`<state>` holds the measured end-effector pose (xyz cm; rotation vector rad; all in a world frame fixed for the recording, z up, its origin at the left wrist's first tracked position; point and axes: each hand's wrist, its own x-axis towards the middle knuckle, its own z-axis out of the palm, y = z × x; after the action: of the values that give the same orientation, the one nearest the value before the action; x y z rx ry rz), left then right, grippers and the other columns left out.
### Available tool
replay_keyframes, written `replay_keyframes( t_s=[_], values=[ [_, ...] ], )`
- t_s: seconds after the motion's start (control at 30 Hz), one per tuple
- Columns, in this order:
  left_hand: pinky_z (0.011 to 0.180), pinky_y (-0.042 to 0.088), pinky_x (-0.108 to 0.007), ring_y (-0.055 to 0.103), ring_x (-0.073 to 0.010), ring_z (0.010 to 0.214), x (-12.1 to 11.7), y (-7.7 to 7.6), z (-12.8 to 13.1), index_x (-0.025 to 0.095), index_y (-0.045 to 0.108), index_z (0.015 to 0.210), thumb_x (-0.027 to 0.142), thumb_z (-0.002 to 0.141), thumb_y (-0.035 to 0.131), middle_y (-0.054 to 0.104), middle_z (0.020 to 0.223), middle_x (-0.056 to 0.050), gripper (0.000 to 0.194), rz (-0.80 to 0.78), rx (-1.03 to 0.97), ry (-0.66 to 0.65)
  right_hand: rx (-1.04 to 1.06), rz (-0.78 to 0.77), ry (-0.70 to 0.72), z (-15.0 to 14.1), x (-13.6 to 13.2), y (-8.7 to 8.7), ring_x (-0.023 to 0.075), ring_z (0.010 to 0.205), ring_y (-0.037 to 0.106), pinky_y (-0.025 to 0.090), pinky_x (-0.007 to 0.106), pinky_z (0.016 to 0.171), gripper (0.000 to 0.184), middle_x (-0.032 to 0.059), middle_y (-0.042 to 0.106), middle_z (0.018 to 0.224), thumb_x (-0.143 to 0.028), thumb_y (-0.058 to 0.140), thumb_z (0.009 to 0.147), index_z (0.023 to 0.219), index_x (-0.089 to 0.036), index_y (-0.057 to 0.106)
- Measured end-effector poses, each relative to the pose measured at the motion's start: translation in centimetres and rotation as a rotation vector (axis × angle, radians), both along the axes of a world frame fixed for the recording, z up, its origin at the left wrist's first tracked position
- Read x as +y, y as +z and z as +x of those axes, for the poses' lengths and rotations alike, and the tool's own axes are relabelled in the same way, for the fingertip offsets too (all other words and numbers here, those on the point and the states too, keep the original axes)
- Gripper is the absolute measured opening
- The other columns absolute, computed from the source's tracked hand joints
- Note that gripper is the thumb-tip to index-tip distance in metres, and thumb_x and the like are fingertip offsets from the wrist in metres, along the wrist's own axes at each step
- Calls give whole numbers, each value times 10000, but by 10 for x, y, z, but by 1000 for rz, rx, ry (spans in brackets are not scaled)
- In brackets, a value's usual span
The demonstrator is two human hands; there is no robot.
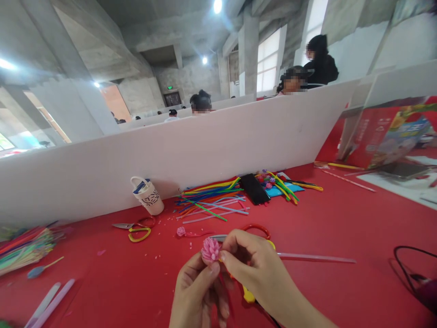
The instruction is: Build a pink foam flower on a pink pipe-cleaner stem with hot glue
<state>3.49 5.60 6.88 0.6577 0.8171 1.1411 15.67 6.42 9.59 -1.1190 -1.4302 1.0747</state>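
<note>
A small pink flower with many thin looped petals is held up between the thumb and fingers of my left hand. My right hand is closed in a pinch at the flower's right edge; its fingertips partly cover that side. Under my right hand lie scissors with a red handle loop, their blade pointing left and partly hidden. A yellow object shows below the right palm, mostly covered. Just beyond the hands rests a smaller pink flower head on a thin stem.
Colourful thin strips and a black phone lie by the white partition. A patterned white cup and yellow-handled scissors sit left. One pale pink strip lies right, near a black cable. Several people sit beyond.
</note>
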Motion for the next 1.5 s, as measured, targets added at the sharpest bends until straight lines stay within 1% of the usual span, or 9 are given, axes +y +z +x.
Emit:
replay_keyframes(
  t_s=[0.13,0.27,0.47,0.67,0.87,1.03,1.13,1.37,1.5],
  values=[
    [208,350,-116,474,-70,242,-1,2,2,130,662,695,313,604,768,584,425,23,231,14,42,37,-27,11,-28,0,-1,0,72,459,415,301,172,421,149,-67,453,499,-122,471,714,581,-189,462],
    [214,338,-109,453,-60,237,-2,4,4,124,666,693,313,608,764,536,394,43,229,30,95,81,-26,9,-51,-1,-1,-1,72,460,391,291,174,423,148,-72,430,497,-125,472,699,568,-192,451],
    [217,339,-117,448,-60,235,-2,3,6,121,668,665,313,597,769,577,419,19,227,60,129,133,17,-27,-65,-2,-1,-3,69,437,354,273,176,400,142,-77,406,488,-144,477,704,573,-194,455],
    [214,340,-118,435,-51,233,0,3,9,129,676,651,285,583,776,535,411,49,198,88,145,189,46,-30,-64,-4,1,-5,73,470,367,293,182,433,145,-66,422,509,-175,486,721,579,-185,460],
    [219,338,-118,440,-60,240,1,1,8,133,662,635,289,599,761,486,375,64,188,105,154,198,86,-60,-40,-5,2,-8,75,434,368,277,185,391,139,-66,430,502,-224,501,727,594,-193,475],
    [219,336,-120,447,-57,240,2,2,8,123,668,644,304,584,771,565,420,30,217,93,122,191,119,-88,-3,-4,5,-9,71,416,388,286,178,376,123,-64,453,495,-225,512,726,611,-189,490],
    [222,336,-118,446,-54,245,3,2,8,120,666,646,311,591,768,579,432,21,223,93,118,179,114,-104,29,-2,6,-8,73,407,393,292,179,371,107,-59,470,490,-229,505,723,624,-189,498],
    [227,327,-128,419,-49,238,4,2,7,129,638,631,293,639,724,542,435,37,186,115,137,159,99,-95,48,-2,6,-5,93,456,446,352,191,420,65,-47,508,504,-197,497,693,628,-195,496],
    [233,318,-132,411,-51,234,3,1,7,132,633,633,290,651,710,514,413,45,176,131,162,133,68,-83,36,-1,7,-7,88,448,421,333,190,417,95,-57,478,489,-173,495,688,602,-200,466]
  ],
)
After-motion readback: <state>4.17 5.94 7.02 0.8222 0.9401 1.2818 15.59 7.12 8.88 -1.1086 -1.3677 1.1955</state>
